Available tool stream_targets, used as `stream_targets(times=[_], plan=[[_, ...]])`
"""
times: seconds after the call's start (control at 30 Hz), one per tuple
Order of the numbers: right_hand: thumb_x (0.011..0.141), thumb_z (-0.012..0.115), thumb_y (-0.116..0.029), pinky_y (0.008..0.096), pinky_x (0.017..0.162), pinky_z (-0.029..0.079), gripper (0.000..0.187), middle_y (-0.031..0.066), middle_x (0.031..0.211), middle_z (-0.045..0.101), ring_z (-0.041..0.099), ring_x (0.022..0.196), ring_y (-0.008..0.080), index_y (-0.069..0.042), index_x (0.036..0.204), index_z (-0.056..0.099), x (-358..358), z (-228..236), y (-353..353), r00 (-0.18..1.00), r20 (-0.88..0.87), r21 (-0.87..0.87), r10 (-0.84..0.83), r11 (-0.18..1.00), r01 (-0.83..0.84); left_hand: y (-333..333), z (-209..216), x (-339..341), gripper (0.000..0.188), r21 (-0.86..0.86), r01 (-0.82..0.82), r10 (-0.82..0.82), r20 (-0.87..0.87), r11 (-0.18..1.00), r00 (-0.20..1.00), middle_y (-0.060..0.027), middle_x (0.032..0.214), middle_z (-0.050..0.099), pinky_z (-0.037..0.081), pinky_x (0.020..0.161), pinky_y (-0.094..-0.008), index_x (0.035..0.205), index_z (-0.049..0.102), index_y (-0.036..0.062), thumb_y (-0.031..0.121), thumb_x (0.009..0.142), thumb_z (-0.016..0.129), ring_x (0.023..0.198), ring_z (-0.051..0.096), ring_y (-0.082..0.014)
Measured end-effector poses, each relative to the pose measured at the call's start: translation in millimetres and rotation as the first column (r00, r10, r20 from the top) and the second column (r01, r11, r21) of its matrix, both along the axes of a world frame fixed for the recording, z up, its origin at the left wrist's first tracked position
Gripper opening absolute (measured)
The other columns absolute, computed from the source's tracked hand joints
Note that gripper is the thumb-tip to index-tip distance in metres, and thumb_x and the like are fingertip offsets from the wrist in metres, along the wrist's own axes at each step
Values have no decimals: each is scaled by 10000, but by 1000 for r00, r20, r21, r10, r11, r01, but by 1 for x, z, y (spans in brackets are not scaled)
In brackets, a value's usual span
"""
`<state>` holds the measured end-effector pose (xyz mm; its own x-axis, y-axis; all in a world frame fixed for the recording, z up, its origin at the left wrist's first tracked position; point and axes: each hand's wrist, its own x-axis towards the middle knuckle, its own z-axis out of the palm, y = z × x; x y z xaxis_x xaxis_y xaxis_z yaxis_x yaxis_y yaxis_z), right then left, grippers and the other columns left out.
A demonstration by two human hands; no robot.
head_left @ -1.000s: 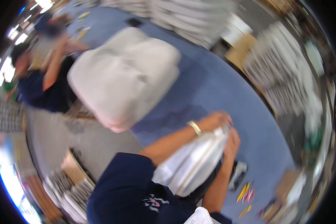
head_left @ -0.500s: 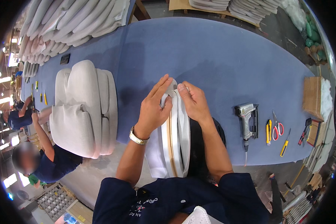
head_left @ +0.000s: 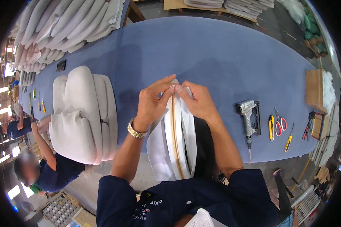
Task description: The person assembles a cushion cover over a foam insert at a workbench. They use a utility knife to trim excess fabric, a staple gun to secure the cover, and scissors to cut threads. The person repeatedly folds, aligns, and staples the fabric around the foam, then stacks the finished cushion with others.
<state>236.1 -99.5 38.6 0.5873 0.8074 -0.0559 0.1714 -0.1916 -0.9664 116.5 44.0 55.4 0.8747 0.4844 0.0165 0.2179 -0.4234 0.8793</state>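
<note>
Grip of the left hand point(head_left: 151, 104) and grip of the right hand point(head_left: 199, 102) are both closed on the upper end of a white fabric piece point(head_left: 158, 153), thumbs near each other. Largest is the blue surface point(head_left: 204, 49), which spreads in front of the person. At its upper left stands a high pile of pale grey cushions point(head_left: 70, 24). Nearer, to the left of the hands, rests a bulky grey cushion bundle point(head_left: 83, 121). The white fabric piece hangs from the fingers toward the person's body, between the two forearms, and a brownish strip point(head_left: 173, 136) runs along its length. At the right edge is a cardboard box point(head_left: 313, 89). Between it and the right forearm lie a grey staple gun point(head_left: 248, 117), red-handled scissors point(head_left: 279, 126), a yellow screwdriver point(head_left: 288, 142) and a yellow cutter point(head_left: 271, 128). On the left wrist is a gold-coloured watch point(head_left: 135, 130).
</note>
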Motion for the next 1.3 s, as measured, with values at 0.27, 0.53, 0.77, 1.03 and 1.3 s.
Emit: stream_targets(times=[0.27,0.53,0.77,1.03,1.3], plan=[[1022,599,-314,442,519,454,366,108,669,621,638,604,317,-63,757,604,-13,12,-9,924,383,-34,1,999,13,-63,-34,6,192,-424,-296,425,250,856,870,-163,1241,730,412,1169,-444,1098,766,-50,47,1001,632,1345,583,-336],[987,646,-258,397,455,445,317,75,631,598,622,534,269,-86,739,549,-37,22,-44,822,570,-138,11,987,83,-82,-49,0,181,-455,-176,354,341,873,871,-126,1107,756,336,1232,-497,1034,778,-48,56,995,637,1266,638,-292],[977,654,-258,413,470,457,298,87,651,604,630,547,278,-83,760,550,-54,17,-37,847,532,-162,1,982,100,-71,-50,-16,202,-425,-176,334,332,888,882,-127,1118,750,335,1235,-505,1039,779,-42,99,1000,639,1264,634,-292],[1080,478,-285,382,674,484,342,92,749,594,599,681,214,-18,890,575,-40,-20,-39,821,-571,307,-4,926,218,-57,-28,-54,190,-282,-308,387,291,908,875,-137,1148,738,389,1195,-553,1084,776,-16,89,996,645,1259,631,-303],[1047,548,-248,449,1181,324,306,177,1455,569,429,1445,330,-70,1276,646,-55,-23,65,964,-267,226,-13,971,76,-49,-27,-74,179,-84,-386,392,317,919,864,-143,1157,736,446,1153,-550,1098,770,-16,33,969,655,1211,659,-311]])
